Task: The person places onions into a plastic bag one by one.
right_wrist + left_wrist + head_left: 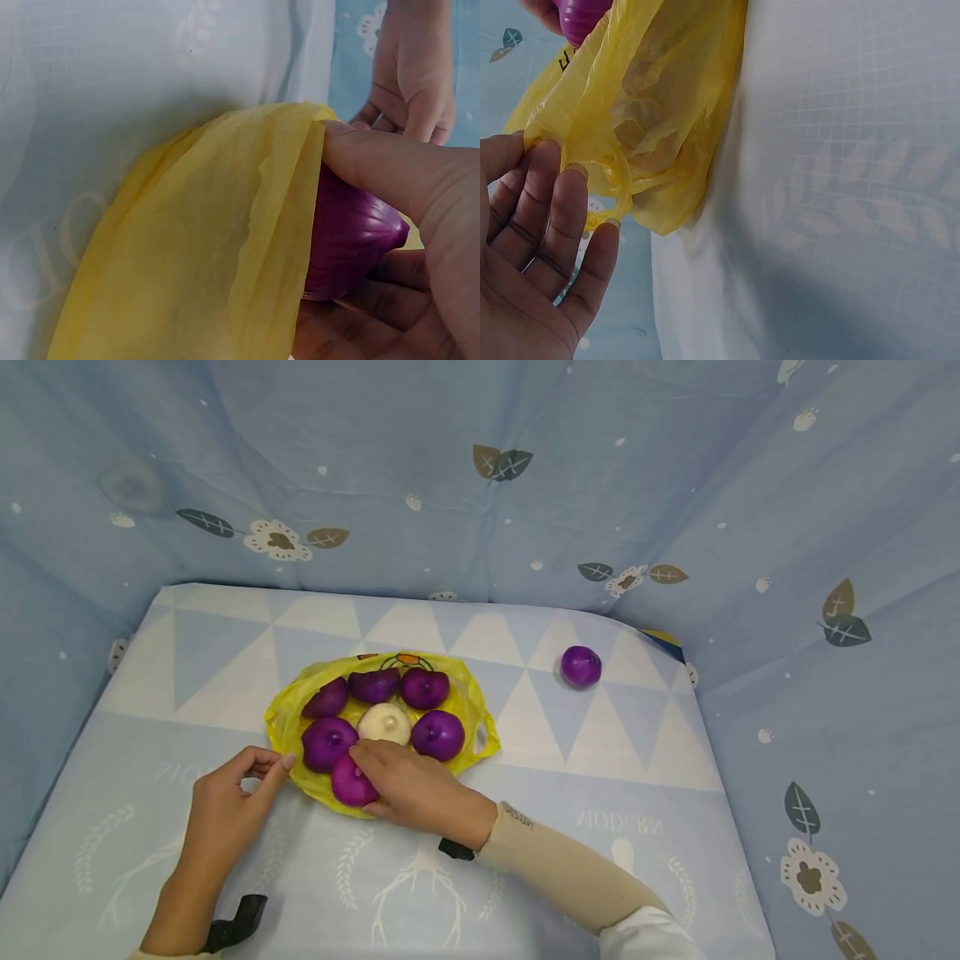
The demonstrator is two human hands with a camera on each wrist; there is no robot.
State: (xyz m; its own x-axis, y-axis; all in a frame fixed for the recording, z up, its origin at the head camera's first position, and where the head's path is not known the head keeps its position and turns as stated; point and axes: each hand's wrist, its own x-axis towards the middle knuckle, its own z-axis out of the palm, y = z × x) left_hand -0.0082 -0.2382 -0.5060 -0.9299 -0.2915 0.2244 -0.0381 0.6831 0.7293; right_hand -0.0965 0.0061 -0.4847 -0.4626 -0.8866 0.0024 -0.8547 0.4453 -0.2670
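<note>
A yellow plastic bag [471, 693] lies spread open on the table with several purple onions and one white onion [385, 723] in it. My left hand [225, 810] pinches the bag's near left rim between thumb and index finger; the other fingers stand loosely apart in the left wrist view. At the bag's near side, my right hand [420, 789] grips a brighter purple onion [348, 782]. In the right wrist view, the thumb lies at the bag's edge over this onion [349, 236] and the fingers are beneath it. The palm side is partly hidden.
A single purple onion [581, 667] sits on the table to the right of the bag, near the back edge. The patterned tablecloth [525, 877] covers the tabletop. Blue printed curtains [420, 527] stand behind and at the sides.
</note>
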